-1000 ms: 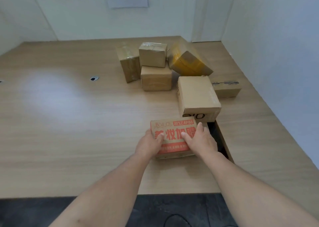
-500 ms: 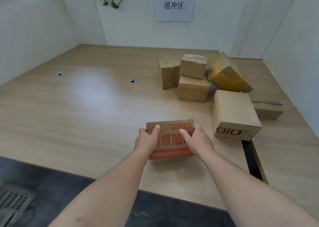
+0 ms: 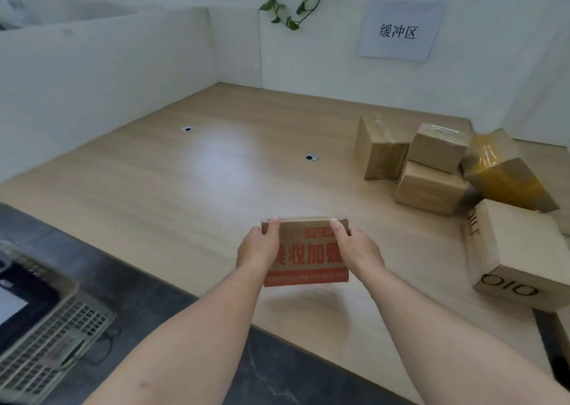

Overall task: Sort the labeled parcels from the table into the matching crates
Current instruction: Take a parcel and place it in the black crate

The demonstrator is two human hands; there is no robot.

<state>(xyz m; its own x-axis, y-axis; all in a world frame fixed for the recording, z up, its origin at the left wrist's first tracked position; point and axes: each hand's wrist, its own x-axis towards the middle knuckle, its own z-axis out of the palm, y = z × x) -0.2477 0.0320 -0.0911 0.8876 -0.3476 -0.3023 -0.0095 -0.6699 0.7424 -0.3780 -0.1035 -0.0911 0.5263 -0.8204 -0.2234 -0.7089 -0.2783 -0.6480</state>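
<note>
Thumbs (image 3: 273,226) lie flat along the upper corners of the orange-printed parcel (image 3: 308,258), one on each side, while the remaining digits curl out of sight round its side edges. The left hand (image 3: 257,249) grips the left edge and the right hand (image 3: 359,249) grips the right, so the parcel is clamped between both palms. It stands upright at lower centre of the frame, printed face toward the camera, apparently raised off the table (image 3: 172,195), with a soft shadow on the wood just below its bottom edge. The table's front edge runs diagonally from the middle left down to the lower right, passing under both forearms, with dark floor beyond it. Left of the held parcel and above it in the frame, the wood reaches white partition walls and carries only two round grommets (image 3: 187,128). At the right sit five more parcels, close together. One is a tall box (image 3: 379,153). A small box (image 3: 439,145) is stacked on a second box (image 3: 428,190). A yellow-taped parcel (image 3: 509,185) lies tilted, and the large box marked 010 (image 3: 521,250) is the nearest, just right of the right hand. One grey mesh crate (image 3: 52,340) stands on the floor at lower left. One paper sign (image 3: 401,31) and one trailing plant (image 3: 283,2) hang on the far wall.
</note>
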